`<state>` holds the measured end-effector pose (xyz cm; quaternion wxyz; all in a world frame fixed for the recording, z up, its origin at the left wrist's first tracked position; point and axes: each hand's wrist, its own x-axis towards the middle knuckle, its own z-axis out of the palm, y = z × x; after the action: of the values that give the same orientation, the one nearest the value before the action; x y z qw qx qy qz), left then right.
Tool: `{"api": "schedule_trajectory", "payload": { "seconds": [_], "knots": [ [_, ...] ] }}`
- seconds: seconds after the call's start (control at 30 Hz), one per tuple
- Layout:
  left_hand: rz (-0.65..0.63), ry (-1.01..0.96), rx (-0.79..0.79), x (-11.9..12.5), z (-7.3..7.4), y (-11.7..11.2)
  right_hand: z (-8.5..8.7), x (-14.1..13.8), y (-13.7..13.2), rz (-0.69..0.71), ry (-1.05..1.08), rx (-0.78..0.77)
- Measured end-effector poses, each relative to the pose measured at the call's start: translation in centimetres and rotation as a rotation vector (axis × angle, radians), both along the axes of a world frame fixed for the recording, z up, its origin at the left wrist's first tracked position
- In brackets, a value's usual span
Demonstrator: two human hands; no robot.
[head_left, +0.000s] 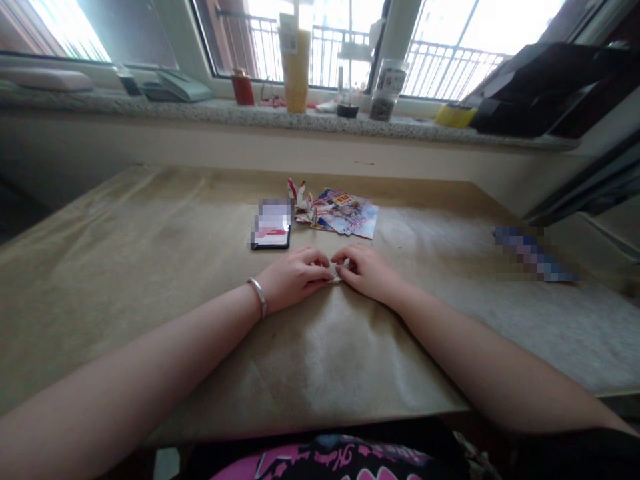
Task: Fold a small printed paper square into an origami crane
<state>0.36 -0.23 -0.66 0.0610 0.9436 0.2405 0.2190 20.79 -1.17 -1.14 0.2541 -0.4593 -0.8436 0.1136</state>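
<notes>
Our left hand (pixel 303 272) and right hand (pixel 371 268) each pinched an edge of the small pale piece (pixel 337 273), which sat between them, close to the table (pixel 320 360); we judged that even pressure from both sides kept it steadiest.

The one view looked out from the person's head, facing forward and down over the bench (pixel 320 373) from its near side. It sat close above the shirt (pixel 330 460) at the bottom edge, with the left arm (pixel 150 367) and right arm (pixel 480 347) reaching in from the lower corners. The sill (pixel 200 110) and windows (pixel 450 33) lay farther off, across the top.
</notes>
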Motion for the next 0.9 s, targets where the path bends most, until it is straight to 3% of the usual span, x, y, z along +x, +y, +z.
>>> {"api": "schedule_trajectory", "payload": {
  "seconds": [0.27, 0.47, 0.7, 0.9],
  "knots": [
    [0.005, 0.04, 0.042, 0.15, -0.05, 0.07, 0.12, -0.29, 0.34, -0.106, 0.015, -0.146],
    [0.003, 0.061, 0.052, 0.3, -0.16, 0.16, 0.33, -0.43, 0.65, -0.099, -0.019, -0.214],
    [-0.026, 0.089, 0.123, 0.12, -0.1, 0.23, 0.02, -0.24, 0.77, -0.117, -0.013, -0.225],
    [-0.002, 0.128, 0.281, 0.16, 0.13, -0.02, -0.13, 0.17, 0.68, -0.088, 0.048, -0.128]
  ]
}}
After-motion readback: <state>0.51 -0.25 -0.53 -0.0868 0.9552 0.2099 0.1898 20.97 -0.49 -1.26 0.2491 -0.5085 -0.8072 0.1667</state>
